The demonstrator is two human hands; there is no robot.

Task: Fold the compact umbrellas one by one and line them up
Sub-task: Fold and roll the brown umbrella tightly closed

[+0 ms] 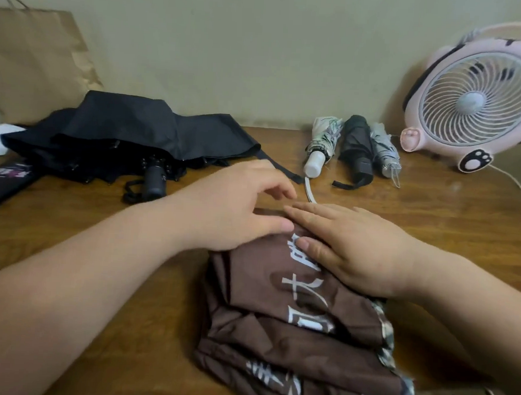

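A brown umbrella [294,326] with white lettering lies loosely bunched on the wooden table [99,249] in front of me. My right hand [350,247] lies flat on its far end, fingers straight, pressing the fabric down. My left hand [237,205] rests beside it on the same end, thumb on the cloth and fingers loosely bent above the table. At the back, three folded umbrellas lie side by side: a white-handled one [320,146], a black one [356,151] and a silver one [384,151]. A collapsed black umbrella [129,136] sprawls unfolded at the back left.
A pink desk fan [475,100] stands at the back right, its white cord [516,183] trailing across the table. A brown paper bag [34,58] leans against the wall at the back left. A dark patterned umbrella sleeve [3,181] lies at the left edge.
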